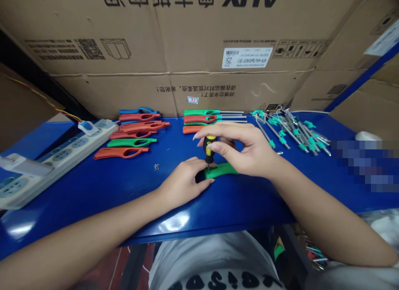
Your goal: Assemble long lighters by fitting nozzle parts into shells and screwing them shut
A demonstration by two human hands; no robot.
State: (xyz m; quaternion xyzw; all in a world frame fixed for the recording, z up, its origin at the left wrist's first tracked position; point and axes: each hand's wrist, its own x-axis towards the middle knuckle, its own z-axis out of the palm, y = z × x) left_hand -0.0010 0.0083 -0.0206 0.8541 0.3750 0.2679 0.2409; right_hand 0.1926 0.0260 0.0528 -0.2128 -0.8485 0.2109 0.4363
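The screwdriver (210,150) stands near-vertical over the middle of the desk (131,211), black-and-yellow grip uppermost, shaft directed down at the left end of the green casing (222,170). The green casing lies on the desk with its long axis running left to right, roughly parallel to the front edge; its right portion is hidden behind the right hand (249,150). The fingers of the right hand are closed around the screwdriver grip. The fingers of the left hand (183,179) pinch the left end of the green casing, thumb on the near side.

The desk surface is blue and glossy. A small group of screws (156,167) lies left of the work. Farther left, a row of red, green and blue casings (131,142) is laid with looped ends to the right, beside a white power strip (71,150) carrying plugs. Behind the work, a group of rod-fitted casings (201,112) has its metal rods pointing right. At right rests a pile of metal rods with teal fittings (296,132).

A printed cardboard panel (140,59) closes off the rear, its lettering inverted. Below the desk at lower right is a jumble of coloured parts (316,254); its container cannot be made out.
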